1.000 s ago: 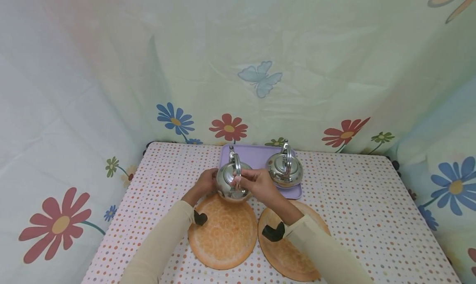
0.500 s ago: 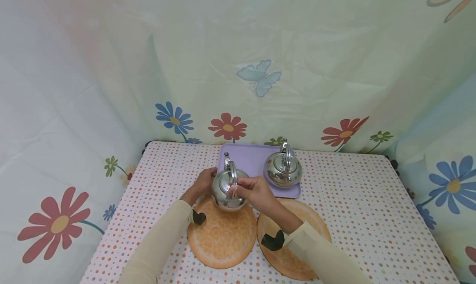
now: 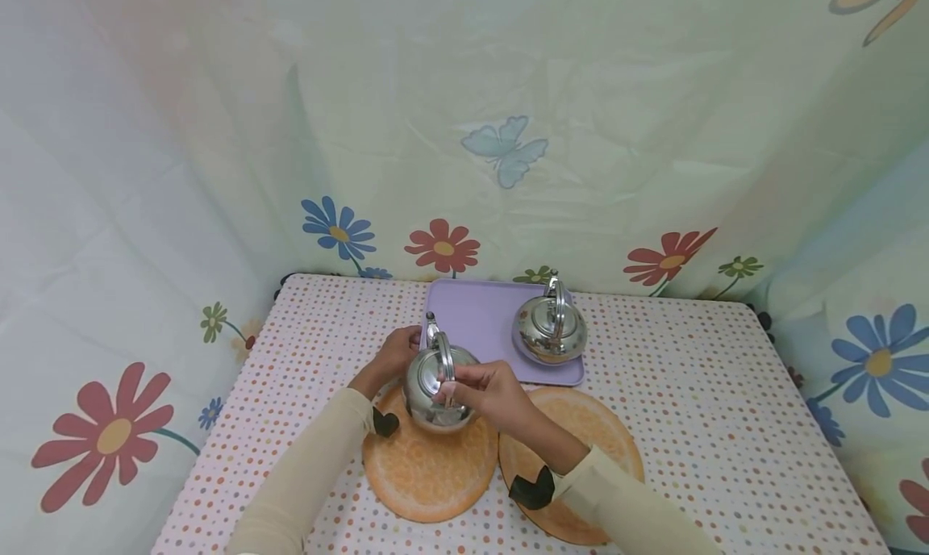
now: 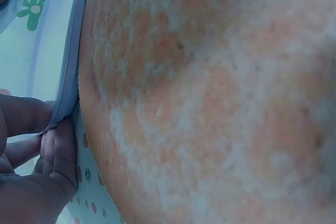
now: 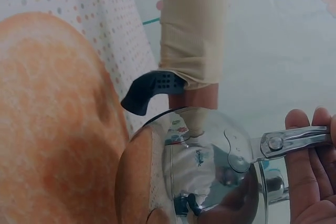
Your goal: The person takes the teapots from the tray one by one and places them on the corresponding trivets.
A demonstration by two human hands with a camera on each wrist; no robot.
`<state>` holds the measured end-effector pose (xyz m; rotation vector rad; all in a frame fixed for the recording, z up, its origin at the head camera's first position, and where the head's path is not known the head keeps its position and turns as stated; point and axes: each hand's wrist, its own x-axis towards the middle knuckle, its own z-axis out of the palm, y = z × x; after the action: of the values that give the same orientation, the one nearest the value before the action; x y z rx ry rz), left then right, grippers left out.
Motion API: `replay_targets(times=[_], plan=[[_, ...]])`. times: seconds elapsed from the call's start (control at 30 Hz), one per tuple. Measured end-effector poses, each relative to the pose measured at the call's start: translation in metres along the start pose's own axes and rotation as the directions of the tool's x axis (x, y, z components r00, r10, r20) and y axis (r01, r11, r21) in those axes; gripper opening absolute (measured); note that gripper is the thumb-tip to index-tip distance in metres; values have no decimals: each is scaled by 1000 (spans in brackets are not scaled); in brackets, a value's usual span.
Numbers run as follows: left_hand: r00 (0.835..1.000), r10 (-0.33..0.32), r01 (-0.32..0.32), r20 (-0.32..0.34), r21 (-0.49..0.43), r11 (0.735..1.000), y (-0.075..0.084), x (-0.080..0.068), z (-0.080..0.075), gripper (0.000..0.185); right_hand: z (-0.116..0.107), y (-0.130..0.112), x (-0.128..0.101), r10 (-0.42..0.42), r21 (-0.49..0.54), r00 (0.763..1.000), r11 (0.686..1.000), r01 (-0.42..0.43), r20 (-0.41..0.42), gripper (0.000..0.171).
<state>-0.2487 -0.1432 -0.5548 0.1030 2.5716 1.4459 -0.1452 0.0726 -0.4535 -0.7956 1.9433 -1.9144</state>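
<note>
In the head view my right hand [image 3: 495, 392] grips the handle of a shiny steel kettle [image 3: 422, 398], whose body overlaps the left orange-slice placemat [image 3: 435, 486]. The right wrist view shows the fingers [image 5: 302, 182] curled around that metal handle, beside the mirror-like body [image 5: 194, 166]. My left hand [image 3: 397, 352] is at the left edge of a lilac tray [image 3: 464, 309]. Up close in the left wrist view, its thumb and fingers [image 4: 63, 150] pinch the tray's rim [image 4: 71, 61]. A second steel kettle [image 3: 549, 333] stands on the tray's right side.
Another round orange-slice placemat [image 3: 598, 438] lies to the right, partly under the right forearm. A dotted cloth [image 3: 697, 426] covers the table. Curtains [image 3: 406, 79] printed with flowers and butterflies hang behind and at both sides.
My right hand has brought the kettle off the tray, toward me and slightly left, over the left placemat. The left hand stays at the tray's edge; the other kettle stays on the tray.
</note>
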Motion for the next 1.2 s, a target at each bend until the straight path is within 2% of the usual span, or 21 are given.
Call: replay_targets(times=[0.23,0.4,0.47,0.57,0.63,0.67,0.83,1.07,1.2], plan=[[1000,21,-21,4,34,999,0,0,-1,51,7,3,-6,-14,4,1000,1000,14,25,20],[997,70,-70,24,13,997,-1,-2,-4,33,10,7,-8,-24,5,999,1000,24,42,20],[993,118,-119,26,14,993,-2,-3,-5,24,11,7,-9,-31,0,998,1000,31,46,21],[991,134,-134,25,15,991,-3,-3,-6,21,11,8,-10,-36,-2,998,999,36,48,21],[992,124,-125,24,13,992,-3,-3,-5,20,12,7,-11,-39,3,998,999,39,49,21],[995,97,-97,26,9,995,-2,-2,-5,22,12,7,-11,-39,6,998,999,39,49,21],[999,42,-43,20,17,999,1,-3,-3,20,13,4,-12,-52,23,998,998,51,45,21],[999,-40,40,21,16,999,3,-4,-4,59,18,7,-17,-74,48,996,996,72,46,20],[998,-52,51,22,31,998,5,-4,-5,57,22,12,-21,-77,51,996,996,75,44,21]])
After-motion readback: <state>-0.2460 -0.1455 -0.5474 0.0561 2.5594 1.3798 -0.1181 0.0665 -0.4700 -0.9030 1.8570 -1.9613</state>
